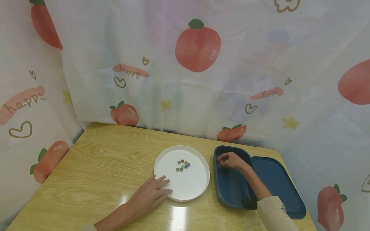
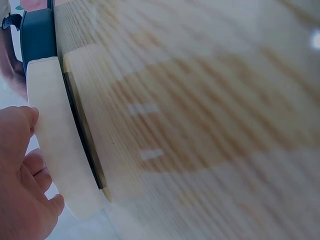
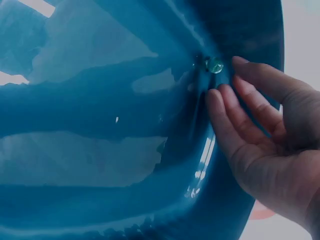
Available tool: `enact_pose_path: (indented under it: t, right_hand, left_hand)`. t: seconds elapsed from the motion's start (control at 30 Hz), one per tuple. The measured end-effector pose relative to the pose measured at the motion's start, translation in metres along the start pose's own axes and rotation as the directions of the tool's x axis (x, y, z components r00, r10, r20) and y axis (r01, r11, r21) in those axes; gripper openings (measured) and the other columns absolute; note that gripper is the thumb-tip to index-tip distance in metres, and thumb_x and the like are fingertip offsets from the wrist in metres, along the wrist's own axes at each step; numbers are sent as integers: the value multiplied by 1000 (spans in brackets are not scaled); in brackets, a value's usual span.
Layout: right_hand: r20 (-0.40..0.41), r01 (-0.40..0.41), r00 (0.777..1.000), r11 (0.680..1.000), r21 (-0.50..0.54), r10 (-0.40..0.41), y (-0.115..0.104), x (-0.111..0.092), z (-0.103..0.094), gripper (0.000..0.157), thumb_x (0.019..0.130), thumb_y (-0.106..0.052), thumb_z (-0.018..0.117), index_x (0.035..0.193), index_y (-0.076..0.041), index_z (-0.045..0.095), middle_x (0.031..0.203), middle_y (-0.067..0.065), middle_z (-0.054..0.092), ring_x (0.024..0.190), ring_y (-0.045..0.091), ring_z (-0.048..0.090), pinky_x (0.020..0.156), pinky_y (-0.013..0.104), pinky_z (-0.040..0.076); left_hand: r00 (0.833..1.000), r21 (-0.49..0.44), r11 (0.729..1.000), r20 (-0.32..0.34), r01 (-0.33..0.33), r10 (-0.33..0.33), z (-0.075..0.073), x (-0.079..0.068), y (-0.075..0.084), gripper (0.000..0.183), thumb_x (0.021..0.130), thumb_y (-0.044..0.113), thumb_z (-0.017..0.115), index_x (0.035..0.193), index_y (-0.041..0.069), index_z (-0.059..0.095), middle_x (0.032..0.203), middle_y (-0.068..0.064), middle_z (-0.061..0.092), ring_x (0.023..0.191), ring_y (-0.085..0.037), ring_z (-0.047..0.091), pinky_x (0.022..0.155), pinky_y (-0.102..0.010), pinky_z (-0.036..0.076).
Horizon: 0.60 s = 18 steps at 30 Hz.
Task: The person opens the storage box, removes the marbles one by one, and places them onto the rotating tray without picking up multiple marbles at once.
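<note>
A white round tray [image 1: 190, 189] with a low rim holds several small glass marbles [image 1: 182, 165] of mixed colours. My left hand [image 1: 148, 194] rests on its near-left rim, fingers spread and fairly straight over the edge; in the left wrist view the fingertips [image 2: 56, 204] touch the pale side wall. Inside a deep dark-blue box [image 1: 228, 192], to the right of the tray, is my right hand [image 1: 231, 160]. Its fingers are loosely bent in the far part of the box. A green glass marble [image 3: 214, 65] lies in the box's corner, just beyond those fingertips.
A dark-blue lid [image 1: 277, 186] lies flat on the right, partly under the box's edge. Everything stands on a wood-grain table [image 1: 110, 160]. Behind and to the left hangs a white curtain [image 1: 162, 86] printed with fruit.
</note>
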State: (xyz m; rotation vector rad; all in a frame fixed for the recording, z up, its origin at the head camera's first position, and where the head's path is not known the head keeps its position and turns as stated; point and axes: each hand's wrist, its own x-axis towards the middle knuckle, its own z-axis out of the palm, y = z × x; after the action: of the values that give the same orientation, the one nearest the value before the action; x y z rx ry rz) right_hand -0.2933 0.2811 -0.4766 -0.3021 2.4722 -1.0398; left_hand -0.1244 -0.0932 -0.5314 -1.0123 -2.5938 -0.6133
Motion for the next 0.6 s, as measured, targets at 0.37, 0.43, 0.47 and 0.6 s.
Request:
enact_pose_path:
  t: [0.37, 0.43, 0.47, 0.6]
  right_hand:
    - [3, 41, 999, 991, -130, -41, 1, 8, 4, 16, 85, 5, 63, 100, 9, 68, 88, 9, 70, 81, 20, 64, 73, 37, 55]
    - [-1, 51, 999, 987, -150, -52, 0, 9, 4, 14, 85, 5, 63, 97, 8, 69, 86, 8, 69, 78, 19, 62, 71, 37, 54]
    - [-4, 54, 998, 986, -160, -55, 0, 9, 4, 13, 85, 5, 63, 96, 7, 69, 85, 8, 69, 77, 19, 61, 71, 36, 54]
    - [-13, 51, 998, 982, -184, -54, 0, 10, 5, 10, 86, 6, 64, 93, 6, 71, 84, 7, 69, 76, 18, 60, 70, 36, 54]
  left_hand:
    - [1000, 6, 1000, 9, 3, -3, 1, 0, -1, 20, 97, 20, 67, 115, 20, 76, 133, -10, 63, 131, -30, 52, 107, -58, 37]
    - [1000, 6, 1000, 11, 3, -3, 0, 0, -1, 21, 97, 20, 67, 116, 20, 75, 133, -10, 63, 131, -30, 52, 107, -58, 37]
    - [1000, 8, 1000, 11, 2, -2, 0, 0, -1, 21, 97, 20, 66, 116, 20, 75, 133, -9, 63, 131, -30, 52, 107, -58, 37]
    - [1000, 14, 1000, 6, -4, 4, 0, 0, -1, 21, 98, 21, 66, 116, 20, 75, 133, -9, 63, 131, -29, 52, 107, -57, 37]
